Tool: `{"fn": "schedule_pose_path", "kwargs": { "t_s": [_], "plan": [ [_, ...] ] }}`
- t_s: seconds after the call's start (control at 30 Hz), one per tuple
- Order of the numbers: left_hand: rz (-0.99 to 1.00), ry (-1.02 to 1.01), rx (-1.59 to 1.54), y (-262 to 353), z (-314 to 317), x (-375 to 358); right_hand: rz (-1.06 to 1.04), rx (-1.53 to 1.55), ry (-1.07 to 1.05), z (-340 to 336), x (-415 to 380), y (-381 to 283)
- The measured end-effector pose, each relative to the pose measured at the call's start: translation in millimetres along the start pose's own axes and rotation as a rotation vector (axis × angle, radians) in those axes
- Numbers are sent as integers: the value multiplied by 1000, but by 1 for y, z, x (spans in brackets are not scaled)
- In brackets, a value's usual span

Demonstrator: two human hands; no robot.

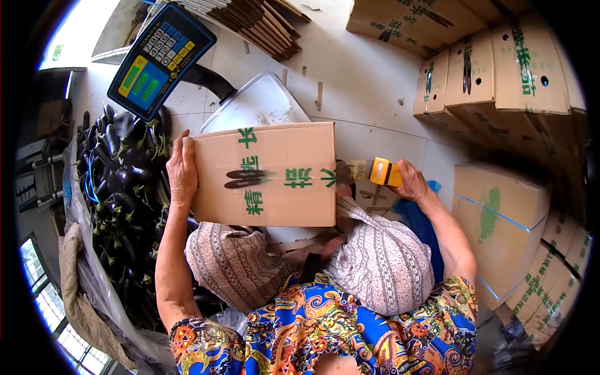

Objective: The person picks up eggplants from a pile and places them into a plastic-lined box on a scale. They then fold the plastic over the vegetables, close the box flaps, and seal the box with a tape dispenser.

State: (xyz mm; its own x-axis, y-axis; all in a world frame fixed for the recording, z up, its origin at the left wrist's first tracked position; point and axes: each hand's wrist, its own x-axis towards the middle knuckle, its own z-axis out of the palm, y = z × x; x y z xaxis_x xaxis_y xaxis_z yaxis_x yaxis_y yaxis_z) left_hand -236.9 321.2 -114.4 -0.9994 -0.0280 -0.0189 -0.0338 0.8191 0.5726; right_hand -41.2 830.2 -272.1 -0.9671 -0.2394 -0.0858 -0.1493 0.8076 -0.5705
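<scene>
A cardboard box [275,187] with green characters and a dark eggplant print lies across the metal platform [265,94] of a scale, in front of my knees. My left hand [182,169] presses against the box's left side, fingers over its upper left corner. Off the box's right side, my right hand [410,181] is wrapped round a yellow tape dispenser [380,171]. A strip of tape [354,169] runs between the dispenser and the box's right end. The scale's display [159,59] stands at the upper left with lit green digits.
A big heap of eggplants [128,187] fills the left side, edged by plastic sheeting [94,269]. Flattened cardboard [256,25] is stacked at the top. Printed boxes [469,72] stand at the upper right, and a blue-strapped box [494,219] sits right of my right arm.
</scene>
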Motion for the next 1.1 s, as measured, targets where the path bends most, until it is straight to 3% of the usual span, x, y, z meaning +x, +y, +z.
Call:
{"fn": "schedule_pose_path", "kwargs": {
  "t_s": [0.27,0.3,0.33,0.4,0.53,0.63,0.7,0.73,0.8,0.87,0.9,0.97,1.1],
  "plan": [
    [-86,-46,-4,9,-2,-2,284,-443,-239,-5,61,-104],
    [-105,-53,-12,11,-3,-3,289,-470,-237,9,73,-108],
    [-95,-55,-10,9,-3,-4,59,-799,-116,34,76,-106],
    [-61,-49,-12,4,-1,0,-15,-789,-158,32,109,-127],
    [-74,-114,-94,1,-3,0,30,-643,-272,10,117,-111],
    [-126,-208,-354,-6,-4,0,344,-459,-518,-29,99,-104],
    [-205,-260,-641,-10,1,1,335,-259,-231,-37,85,-107],
    [-202,-281,-627,-9,1,2,324,-160,-91,-46,87,-116],
    [-36,-111,-257,-21,9,3,122,-30,211,-65,108,-159],
    [133,66,83,-1,7,0,-70,-16,345,-78,134,-213],
    [331,141,291,10,7,-3,-106,-70,336,-69,145,-234],
    [421,-17,412,41,12,-14,-167,-105,242,-42,164,-259],
    [646,-78,362,70,35,-16,-180,-331,143,-33,177,-259]
  ]
}}
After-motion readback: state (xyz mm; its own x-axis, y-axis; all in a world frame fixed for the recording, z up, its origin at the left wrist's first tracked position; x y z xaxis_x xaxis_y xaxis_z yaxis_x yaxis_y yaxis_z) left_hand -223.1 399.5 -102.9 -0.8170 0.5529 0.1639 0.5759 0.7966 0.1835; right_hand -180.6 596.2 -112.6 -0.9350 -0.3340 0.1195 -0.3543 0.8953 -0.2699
